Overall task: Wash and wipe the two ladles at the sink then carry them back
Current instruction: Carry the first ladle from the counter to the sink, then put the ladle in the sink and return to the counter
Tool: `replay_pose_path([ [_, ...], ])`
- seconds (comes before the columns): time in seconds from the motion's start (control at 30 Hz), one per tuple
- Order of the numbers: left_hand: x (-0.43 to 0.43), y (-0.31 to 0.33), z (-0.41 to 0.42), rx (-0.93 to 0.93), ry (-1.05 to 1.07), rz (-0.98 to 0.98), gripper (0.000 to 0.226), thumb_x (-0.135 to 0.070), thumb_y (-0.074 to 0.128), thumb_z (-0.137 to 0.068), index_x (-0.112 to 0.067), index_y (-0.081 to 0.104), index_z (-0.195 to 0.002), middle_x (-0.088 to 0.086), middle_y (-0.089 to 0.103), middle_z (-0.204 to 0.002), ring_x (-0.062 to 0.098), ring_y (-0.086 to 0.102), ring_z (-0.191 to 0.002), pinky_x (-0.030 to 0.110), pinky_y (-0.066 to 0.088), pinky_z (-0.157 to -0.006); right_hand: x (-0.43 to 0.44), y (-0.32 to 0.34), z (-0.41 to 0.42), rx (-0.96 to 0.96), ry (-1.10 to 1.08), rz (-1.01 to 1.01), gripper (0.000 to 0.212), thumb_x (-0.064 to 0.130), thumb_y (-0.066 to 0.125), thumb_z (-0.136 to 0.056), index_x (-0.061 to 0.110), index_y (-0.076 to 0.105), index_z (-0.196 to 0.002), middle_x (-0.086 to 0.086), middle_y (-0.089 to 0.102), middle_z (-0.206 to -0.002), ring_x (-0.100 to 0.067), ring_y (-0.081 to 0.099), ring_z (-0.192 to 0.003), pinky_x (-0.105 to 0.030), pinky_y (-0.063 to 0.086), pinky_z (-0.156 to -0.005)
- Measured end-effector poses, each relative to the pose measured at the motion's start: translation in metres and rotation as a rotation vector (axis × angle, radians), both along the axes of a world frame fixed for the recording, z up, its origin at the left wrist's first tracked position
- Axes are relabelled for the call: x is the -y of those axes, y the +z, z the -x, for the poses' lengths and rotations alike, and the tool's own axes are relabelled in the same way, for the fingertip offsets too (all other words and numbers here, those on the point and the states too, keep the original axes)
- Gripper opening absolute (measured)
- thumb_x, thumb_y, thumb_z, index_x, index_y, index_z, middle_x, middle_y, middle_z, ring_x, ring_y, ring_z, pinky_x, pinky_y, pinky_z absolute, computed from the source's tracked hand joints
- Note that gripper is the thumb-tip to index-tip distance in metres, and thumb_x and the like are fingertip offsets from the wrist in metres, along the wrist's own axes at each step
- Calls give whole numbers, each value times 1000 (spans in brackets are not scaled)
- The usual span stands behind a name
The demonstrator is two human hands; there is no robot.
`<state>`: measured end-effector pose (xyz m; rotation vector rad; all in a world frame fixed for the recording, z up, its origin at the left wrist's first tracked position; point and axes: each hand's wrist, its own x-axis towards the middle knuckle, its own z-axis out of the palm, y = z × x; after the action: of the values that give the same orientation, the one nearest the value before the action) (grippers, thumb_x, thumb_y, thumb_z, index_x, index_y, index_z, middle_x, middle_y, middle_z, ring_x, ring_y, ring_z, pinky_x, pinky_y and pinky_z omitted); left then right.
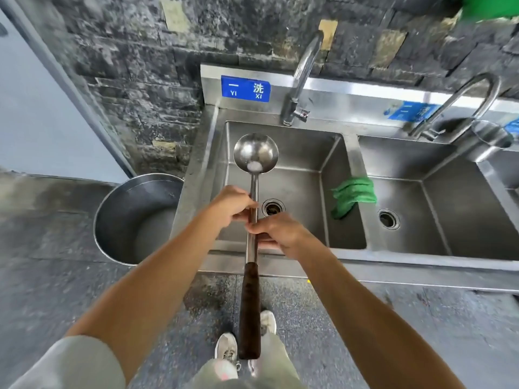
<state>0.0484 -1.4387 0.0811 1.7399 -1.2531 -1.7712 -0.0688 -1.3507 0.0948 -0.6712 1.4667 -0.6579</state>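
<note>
One ladle (255,155) is reaching over the left basin (334,175), long axis pointing away toward its faucet (302,74); I am gripping the shaft with both hands, left hand (233,203) nearer the bowl, right hand (280,234) behind.

Commercial kitchen wash station, this was. Steel sink (351,153) had several basins; blue label (246,89) above first one read "YI XI". Tall tap (302,77) stood behind it. Big pot (112,197) sat on stone floor (56,276), rough brick wall (126,80) behind.
</note>
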Motion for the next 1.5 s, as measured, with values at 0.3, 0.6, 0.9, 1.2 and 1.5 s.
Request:
replay_pose_path([
  [0.3,95,-79,3,127,51,-110,23,1,73,-79,10,67,-99,26,66,-90,35,68,-81,55,56,-88,111,-76,3,-12,71,-141,27,4,81,-81,-9,73,-104,-12,79,-93,-14,75,-71,-25,61,-61],
  [0.6,191,-151,17,226,34,-172,11,-3,62,-87,-14,61,-86,2,65,-76,15,65,-62,26,59,-62,205,-158,13,-53,125,-195,21,3,80,-82,-4,75,-101,-13,77,-88,-13,75,-69,-22,60,-60],
  [0.9,232,-232,21,371,-44,-150,15,-8,60,-68,-3,65,-82,18,66,-74,31,70,-70,46,61,-62,240,-227,0,-73,65,-272,20,0,78,-84,-7,73,-102,-20,75,-96,-19,72,-76,-17,58,-53],
  [1.2,250,-259,21,457,-51,-118,8,-1,61,-77,-7,58,-74,6,53,-62,22,56,-61,21,38,-50,261,-267,-13,-98,36,-291,18,4,79,-83,-3,74,-98,-16,75,-90,-19,72,-76,-22,60,-60],
  [1.5,247,-276,23,544,-109,-69,11,1,54,-78,3,64,-83,24,70,-96,37,67,-95,27,38,-60,264,-294,-24,-233,82,-300,7,10,78,-70,6,72,-68,-10,70,-65,-19,74,-62,-38,66,-72],
])
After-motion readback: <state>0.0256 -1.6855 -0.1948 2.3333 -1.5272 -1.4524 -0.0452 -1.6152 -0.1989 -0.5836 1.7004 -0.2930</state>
